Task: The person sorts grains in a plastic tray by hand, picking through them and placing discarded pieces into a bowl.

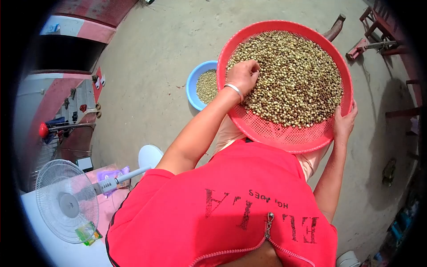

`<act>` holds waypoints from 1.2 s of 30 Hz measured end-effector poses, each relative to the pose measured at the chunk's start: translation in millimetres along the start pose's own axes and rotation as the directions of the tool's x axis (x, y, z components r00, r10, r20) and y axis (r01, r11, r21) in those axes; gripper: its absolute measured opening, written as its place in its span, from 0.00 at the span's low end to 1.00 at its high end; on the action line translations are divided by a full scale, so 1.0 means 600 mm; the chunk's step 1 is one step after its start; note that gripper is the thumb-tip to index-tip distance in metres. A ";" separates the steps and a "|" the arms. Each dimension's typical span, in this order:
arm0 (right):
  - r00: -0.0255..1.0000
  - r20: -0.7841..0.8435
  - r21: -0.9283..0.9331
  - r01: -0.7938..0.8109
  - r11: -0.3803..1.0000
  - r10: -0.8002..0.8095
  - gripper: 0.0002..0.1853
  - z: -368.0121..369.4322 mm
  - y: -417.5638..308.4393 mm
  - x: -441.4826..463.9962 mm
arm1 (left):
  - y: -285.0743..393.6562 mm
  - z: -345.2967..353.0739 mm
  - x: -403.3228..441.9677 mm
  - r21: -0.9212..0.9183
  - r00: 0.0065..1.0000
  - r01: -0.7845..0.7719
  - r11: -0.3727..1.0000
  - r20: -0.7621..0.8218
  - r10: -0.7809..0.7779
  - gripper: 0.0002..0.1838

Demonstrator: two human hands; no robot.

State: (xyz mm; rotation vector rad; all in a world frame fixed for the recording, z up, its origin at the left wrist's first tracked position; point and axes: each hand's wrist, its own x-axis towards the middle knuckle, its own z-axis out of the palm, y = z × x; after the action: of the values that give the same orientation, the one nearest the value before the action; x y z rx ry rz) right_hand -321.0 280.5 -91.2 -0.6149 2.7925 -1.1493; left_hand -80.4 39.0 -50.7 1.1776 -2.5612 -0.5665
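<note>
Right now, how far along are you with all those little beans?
Some looks done: the blue basin holds pale beans. In hand: the left hand is at the beans in the red sieve, while the right hand holds its rim. Probably lots left: dark and pale ones lie mixed across most of the sieve.

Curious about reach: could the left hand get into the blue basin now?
Probably yes, by stooping: the left hand is at the red sieve, and the blue basin appears lower, on the ground.

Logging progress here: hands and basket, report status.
Left hand at seeds. Right hand on red basket rim. Basket well filled. Blue basin on floor, not blocking.
</note>
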 end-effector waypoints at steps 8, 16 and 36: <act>1.000 0.003 -0.020 -0.017 1.000 0.017 0.33 0.002 0.000 0.000 | -0.123 -0.100 -0.026 0.228 0.955 0.161 0.960 -0.283 -0.093 0.08; 1.000 -0.027 -0.045 0.016 0.999 -0.017 0.33 0.009 0.018 0.009 | -0.049 -0.032 -0.002 0.018 0.999 0.022 1.000 -0.025 -0.022 0.07; 0.998 0.040 -0.006 -0.041 0.999 0.041 0.36 -0.001 0.007 0.002 | 0.008 0.038 0.022 -0.136 0.998 0.016 0.991 -0.057 -0.024 0.07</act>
State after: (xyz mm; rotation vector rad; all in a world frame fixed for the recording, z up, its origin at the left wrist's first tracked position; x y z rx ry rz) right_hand -323.6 283.2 -93.5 -0.5717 2.7623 -1.1101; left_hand -101.1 37.2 -68.0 1.1575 -2.4221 -0.6888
